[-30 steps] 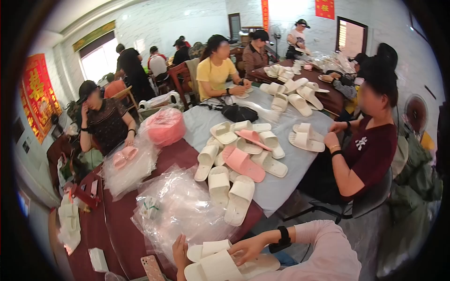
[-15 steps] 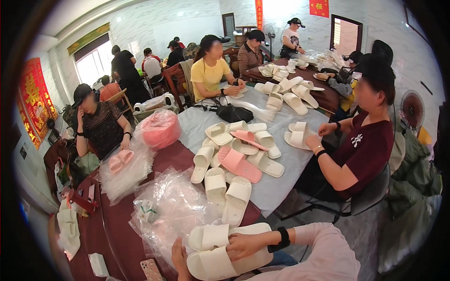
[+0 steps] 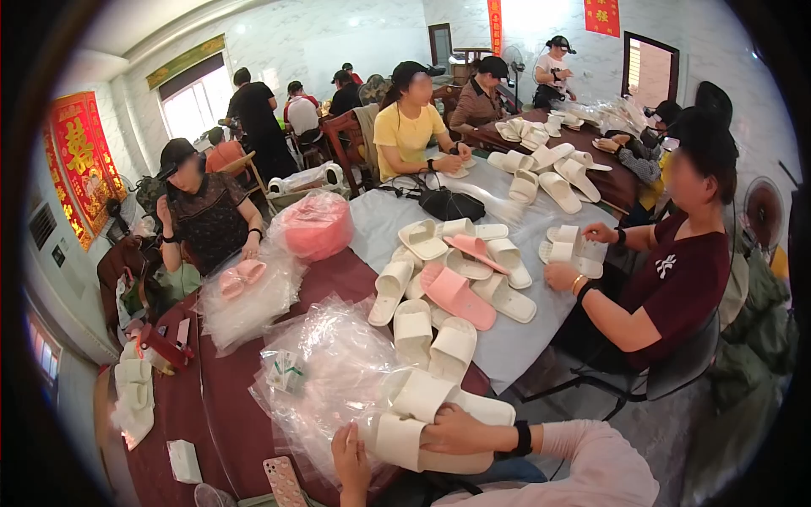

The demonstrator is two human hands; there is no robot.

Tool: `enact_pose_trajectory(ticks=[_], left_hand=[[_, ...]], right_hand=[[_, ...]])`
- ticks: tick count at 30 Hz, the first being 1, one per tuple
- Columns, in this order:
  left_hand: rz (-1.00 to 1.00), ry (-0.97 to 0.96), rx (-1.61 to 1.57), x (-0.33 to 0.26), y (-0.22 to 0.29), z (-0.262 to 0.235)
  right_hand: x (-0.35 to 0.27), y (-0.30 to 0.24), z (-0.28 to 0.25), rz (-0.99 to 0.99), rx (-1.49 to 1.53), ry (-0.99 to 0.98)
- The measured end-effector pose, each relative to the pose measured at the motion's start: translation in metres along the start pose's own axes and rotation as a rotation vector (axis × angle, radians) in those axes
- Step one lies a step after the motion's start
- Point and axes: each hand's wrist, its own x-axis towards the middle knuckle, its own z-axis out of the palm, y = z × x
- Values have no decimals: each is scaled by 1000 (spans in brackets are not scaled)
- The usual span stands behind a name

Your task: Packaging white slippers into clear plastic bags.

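Note:
At the lower middle, my right hand [image 3: 465, 429] grips a pair of cream slide slippers [image 3: 397, 438], its fingers tucked under the straps. The two slippers lie side by side, toes toward the left. Beside those toes, my left hand [image 3: 351, 460] has its fingers stretched upward and slightly apart, against the edge of a heap of clear plastic bags [image 3: 325, 363]. Whether the toe ends are over or inside a bag is hard to tell. A small white-and-green packet [image 3: 285, 372] shows in the heap.
Cream and pink slippers [image 3: 458, 294] are piled beyond my hands. A pink bundle [image 3: 312, 226] stands farther left. A phone [image 3: 283, 480] and a white box [image 3: 182, 461] lie at the near left. A co-worker in dark red [image 3: 672, 270] handles slippers at the right; others sit around the tables.
The view has shifted, so the room appears moved rightward. The slippers in my right hand now sit closer to the bags. The right-hand co-worker's hands have spread apart around their slippers.

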Motion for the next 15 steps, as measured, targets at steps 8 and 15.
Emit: enact_pose_trajectory(ticks=[8,15], left_hand=[[39,78,134,-4,2,7],[9,2,39,-16,-3,14]], right_hand=[[7,-29,10,54,-23,82],[4,-30,24,174,-133,176]])
